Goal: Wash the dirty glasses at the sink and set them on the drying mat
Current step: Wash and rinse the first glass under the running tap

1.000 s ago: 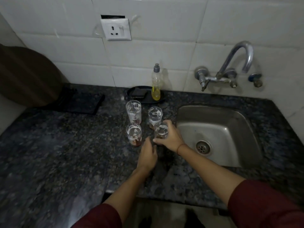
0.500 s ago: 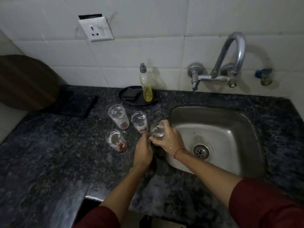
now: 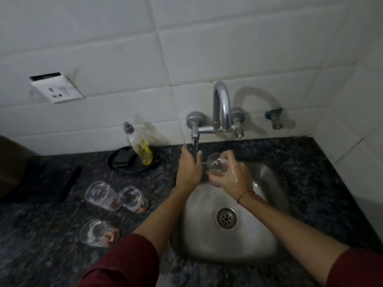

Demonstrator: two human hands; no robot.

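**Held item.** The right hand (image 3: 232, 180) grasps a clear drinking glass (image 3: 217, 165), with the fingers curled round its lower body and the thumb on the near side. The glass is held above the rear left part of the square stainless-steel sink (image 3: 238, 245), tilted so that its mouth faces up and toward the camera. White film streaks its inner wall. The hand looks wet, and a red thread (image 3: 245, 194) circles its wrist.

**Tap.** The left hand (image 3: 189, 169) reaches up to the dark lever handle (image 3: 195, 144) of the chrome wall-mounted tap (image 3: 222, 108). Forefinger and thumb close on either side of the lever, pinching it.

**Remaining glasses.** Three more clear glasses stand on the dark speckled granite counter (image 3: 41, 255), left of the sink, each with reddish-brown residue at its base:
- rear left glass (image 3: 101, 194) and rear right glass (image 3: 132, 198) stand side by side – whether they touch cannot be told;
- front glass (image 3: 94, 233) stands nearer the counter edge, just beside the left sleeve.

**Surroundings.** A dark rectangular drying mat (image 3: 41, 183) lies at the counter's left, well apart from the sink. A clear soap bottle with yellow liquid (image 3: 142, 149) stands in a black oval dish (image 3: 116, 168) against the white tiled wall, beside a dark sponge (image 3: 124, 159).
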